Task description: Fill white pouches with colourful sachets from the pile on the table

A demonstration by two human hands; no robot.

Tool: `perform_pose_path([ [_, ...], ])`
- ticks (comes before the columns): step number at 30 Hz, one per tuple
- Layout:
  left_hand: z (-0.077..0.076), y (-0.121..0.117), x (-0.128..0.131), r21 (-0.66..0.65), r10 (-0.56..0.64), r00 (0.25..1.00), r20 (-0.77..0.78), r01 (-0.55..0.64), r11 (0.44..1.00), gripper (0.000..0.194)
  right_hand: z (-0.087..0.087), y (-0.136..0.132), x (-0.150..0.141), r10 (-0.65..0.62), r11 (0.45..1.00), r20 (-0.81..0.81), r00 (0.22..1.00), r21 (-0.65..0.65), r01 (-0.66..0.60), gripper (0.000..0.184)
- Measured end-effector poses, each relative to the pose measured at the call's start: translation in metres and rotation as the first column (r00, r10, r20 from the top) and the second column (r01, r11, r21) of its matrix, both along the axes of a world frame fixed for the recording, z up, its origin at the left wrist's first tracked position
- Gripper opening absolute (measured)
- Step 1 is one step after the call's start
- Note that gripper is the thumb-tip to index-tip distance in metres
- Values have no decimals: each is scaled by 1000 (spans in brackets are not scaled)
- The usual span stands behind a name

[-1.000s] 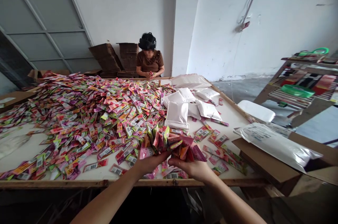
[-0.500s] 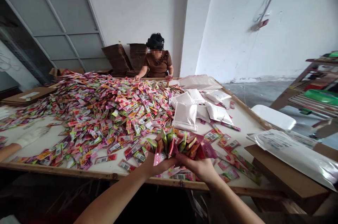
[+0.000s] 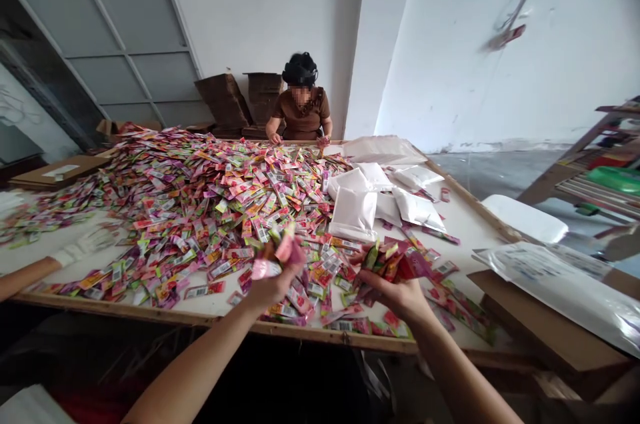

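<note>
left hand (image 3: 273,284) pinched on few sachets (image 3: 277,256) | right hand (image 3: 400,291) closed on fanned bundle (image 3: 393,261) | bundle best kept squared over tabletop (image 3: 225,307)

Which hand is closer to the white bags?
The right hand. It holds a fan of packets just below the white bags. The left hand, gripping a few packets, sits farther away to their lower left.

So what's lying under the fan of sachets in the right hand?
Below the fan of sachets held by the right hand, loose sachets lie on the white table near its wooden edge. The hand and fan cover whatever sits directly beneath them.
</note>
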State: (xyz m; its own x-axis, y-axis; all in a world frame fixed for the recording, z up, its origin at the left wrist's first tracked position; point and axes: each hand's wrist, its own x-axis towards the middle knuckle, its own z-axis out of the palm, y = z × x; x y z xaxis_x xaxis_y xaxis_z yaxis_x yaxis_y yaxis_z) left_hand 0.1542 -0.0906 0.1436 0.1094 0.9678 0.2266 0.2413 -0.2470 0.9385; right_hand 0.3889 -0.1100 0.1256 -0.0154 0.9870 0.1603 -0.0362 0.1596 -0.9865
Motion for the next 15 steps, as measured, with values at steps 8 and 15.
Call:
perform_pose_path([
  [8, -32, 56, -60, 90, 360, 921, -151, -349, 933, 29, -70, 56, 38, -49, 994, 676, 735, 108, -33, 17],
  [15, -80, 101, -51, -160, 28, 797, -603, -155, 975, 30, -74, 96, 11, -47, 985, 812, 581, 133, -107, 15],
])
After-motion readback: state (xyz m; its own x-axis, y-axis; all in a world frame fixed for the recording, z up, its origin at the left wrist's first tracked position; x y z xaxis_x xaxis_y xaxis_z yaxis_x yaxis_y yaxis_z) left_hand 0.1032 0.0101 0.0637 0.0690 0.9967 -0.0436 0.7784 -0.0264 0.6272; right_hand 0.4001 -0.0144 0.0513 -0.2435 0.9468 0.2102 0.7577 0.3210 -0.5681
